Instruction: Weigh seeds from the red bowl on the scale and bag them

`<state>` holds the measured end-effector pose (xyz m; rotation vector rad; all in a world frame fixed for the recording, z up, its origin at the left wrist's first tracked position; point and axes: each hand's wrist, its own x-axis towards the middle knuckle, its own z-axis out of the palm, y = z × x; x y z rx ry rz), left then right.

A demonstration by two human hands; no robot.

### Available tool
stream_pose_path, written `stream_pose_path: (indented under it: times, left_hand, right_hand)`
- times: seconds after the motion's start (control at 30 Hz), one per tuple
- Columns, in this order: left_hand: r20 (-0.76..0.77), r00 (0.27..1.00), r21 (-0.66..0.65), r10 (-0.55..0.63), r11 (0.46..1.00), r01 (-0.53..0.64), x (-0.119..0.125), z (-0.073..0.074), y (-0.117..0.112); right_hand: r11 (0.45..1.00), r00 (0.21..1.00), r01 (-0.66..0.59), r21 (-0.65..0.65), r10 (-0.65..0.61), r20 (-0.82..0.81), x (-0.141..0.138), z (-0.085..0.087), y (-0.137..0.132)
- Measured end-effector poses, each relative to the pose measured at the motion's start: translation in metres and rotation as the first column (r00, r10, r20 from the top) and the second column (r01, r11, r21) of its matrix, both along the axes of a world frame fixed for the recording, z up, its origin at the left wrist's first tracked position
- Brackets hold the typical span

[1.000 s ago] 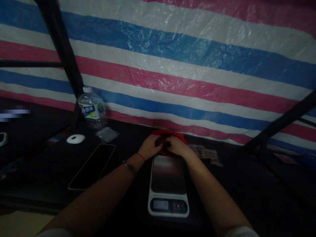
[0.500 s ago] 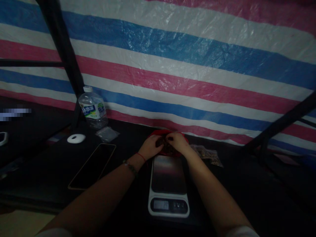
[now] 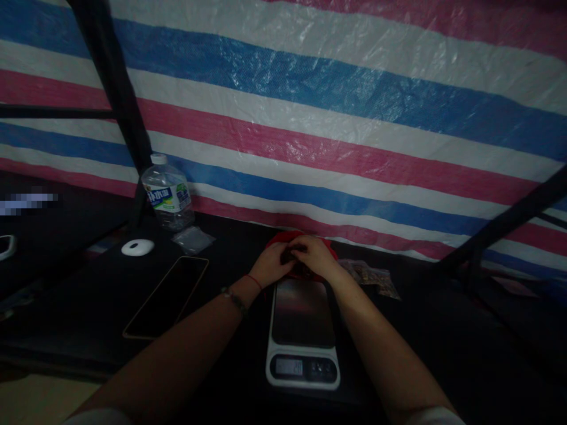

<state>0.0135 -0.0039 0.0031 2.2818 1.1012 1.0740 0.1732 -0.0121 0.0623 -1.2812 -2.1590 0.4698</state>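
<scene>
From my head camera, my left hand [image 3: 271, 264] and right hand [image 3: 317, 257] curl close together over dark, clumpy pieces [image 3: 303, 271] in the red container [image 3: 331, 249], just beyond the flat, glossy kitchen scale [image 3: 302, 316]; I cannot tell whether either grips anything. Open room lies leftward toward the clear zip bag [image 3: 194, 239], while filled pouches [image 3: 376, 279] sit just right and crinkled striped tarpaulin [image 3: 319, 130] rises behind.

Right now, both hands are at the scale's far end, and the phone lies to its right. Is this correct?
In the head view, the phone lies left of the scale, not right; the left hand and right hand are at its far end.
</scene>
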Motion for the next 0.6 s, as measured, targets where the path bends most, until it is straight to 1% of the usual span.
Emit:
stream_pose_path:
  times: [0.17, 0.27, 0.37, 0.5, 0.6]
  left_hand:
    - [-0.038, 0.999, -0.007, 0.029, 1.0, -0.029, 0.0, -0.001, 0.001]
    - [-0.037, 0.999, -0.026, 0.031, 0.999, -0.032, 0.0, 0.0, 0.001]
    - [-0.015, 0.999, -0.021, 0.034, 0.999, -0.035, 0.0, 0.001, -0.001]
    - [0.052, 0.997, 0.009, 0.058, 0.998, -0.059, -0.001, 0.001, 0.0]
    - [0.078, 0.994, 0.009, 0.079, 0.997, -0.08, -0.002, 0.0, 0.001]
  right_hand:
    - [0.999, 0.998, -0.039, 0.003, 0.039, -0.048, 0.001, -0.002, 0.0]
    - [0.999, 0.994, -0.041, 0.014, 0.042, -0.098, 0.003, -0.004, 0.001]
    - [0.999, 0.991, 0.019, 0.043, -0.013, -0.131, 0.008, -0.005, 0.006]
    - [0.986, 0.981, 0.153, 0.066, -0.143, -0.133, 0.017, -0.008, 0.014]
    - [0.988, 0.984, 0.155, 0.023, -0.152, -0.09, 0.02, -0.01, 0.016]
